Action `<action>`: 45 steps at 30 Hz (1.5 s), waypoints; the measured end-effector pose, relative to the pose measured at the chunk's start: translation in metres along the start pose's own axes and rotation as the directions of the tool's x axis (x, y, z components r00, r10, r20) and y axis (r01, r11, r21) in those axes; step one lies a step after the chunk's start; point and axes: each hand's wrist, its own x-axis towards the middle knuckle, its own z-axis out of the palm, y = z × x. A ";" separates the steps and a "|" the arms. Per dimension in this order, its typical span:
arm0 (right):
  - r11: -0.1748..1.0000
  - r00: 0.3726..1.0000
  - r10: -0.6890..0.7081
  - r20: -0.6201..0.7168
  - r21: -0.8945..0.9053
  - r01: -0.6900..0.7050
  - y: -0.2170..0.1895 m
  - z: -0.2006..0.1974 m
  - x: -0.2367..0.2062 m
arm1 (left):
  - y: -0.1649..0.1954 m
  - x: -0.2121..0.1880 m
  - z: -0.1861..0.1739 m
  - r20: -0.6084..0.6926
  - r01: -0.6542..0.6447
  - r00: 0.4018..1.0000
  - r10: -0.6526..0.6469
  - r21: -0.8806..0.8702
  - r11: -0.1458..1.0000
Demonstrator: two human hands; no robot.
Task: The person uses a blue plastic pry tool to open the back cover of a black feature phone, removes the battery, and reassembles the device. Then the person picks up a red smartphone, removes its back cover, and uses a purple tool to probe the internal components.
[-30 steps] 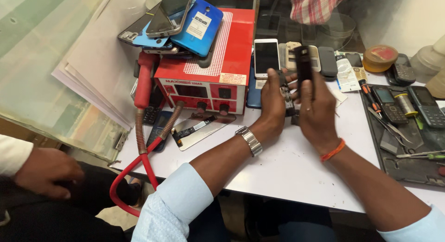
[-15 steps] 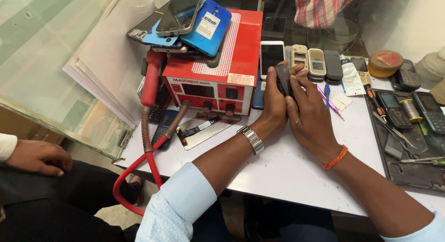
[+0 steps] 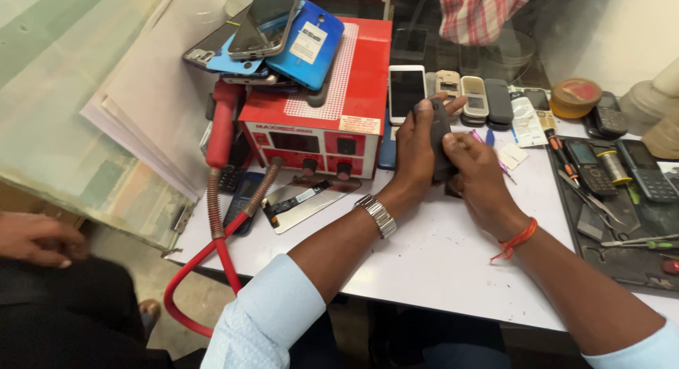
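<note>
Both my hands hold a small dark mobile phone (image 3: 441, 139) upright just above the white table (image 3: 424, 256). My left hand (image 3: 414, 153), with a metal watch on the wrist, wraps the phone's left side, fingertips on top. My right hand (image 3: 477, 174), with an orange thread on the wrist, presses the phone from the right. Most of the phone is hidden between the palms. Right behind the hands stands a red box-shaped rework station (image 3: 353, 93).
Several phones (image 3: 272, 33) are piled on the red station. A row of phones (image 3: 467, 93) lies behind my hands. A dark mat (image 3: 622, 263) with phones and screwdrivers lies at the right. A red hose (image 3: 212, 249) hangs off the table's left edge. Another person's hand (image 3: 35, 238) rests at the far left.
My hands have lowered the dark phone from upright in the air to close above the table and closed round it. The view has shifted a little.
</note>
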 end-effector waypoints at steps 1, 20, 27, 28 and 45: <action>0.985 0.992 0.075 0.103 0.146 -0.090 0.001 -0.004 0.002 | -0.001 0.000 -0.001 0.001 -0.006 1.000 0.006 0.050 0.999; 0.987 0.969 0.158 0.189 -0.065 -0.149 -0.006 -0.013 0.004 | 0.005 0.001 -0.005 -0.012 0.034 0.999 -0.032 0.257 0.966; 0.767 0.967 -0.164 -0.198 -0.642 -0.001 -0.023 -0.061 0.013 | 0.004 0.003 -0.012 0.011 -0.130 0.989 0.144 0.507 0.852; 0.599 0.904 -0.391 -0.172 -0.793 0.109 -0.031 -0.079 0.013 | 0.002 0.004 -0.012 0.029 -0.159 0.985 0.171 0.548 0.821; -0.082 0.857 -0.515 -0.037 -0.992 -0.092 -0.003 -0.147 -0.024 | 0.107 -0.069 0.025 0.315 -0.548 0.735 0.600 0.797 0.254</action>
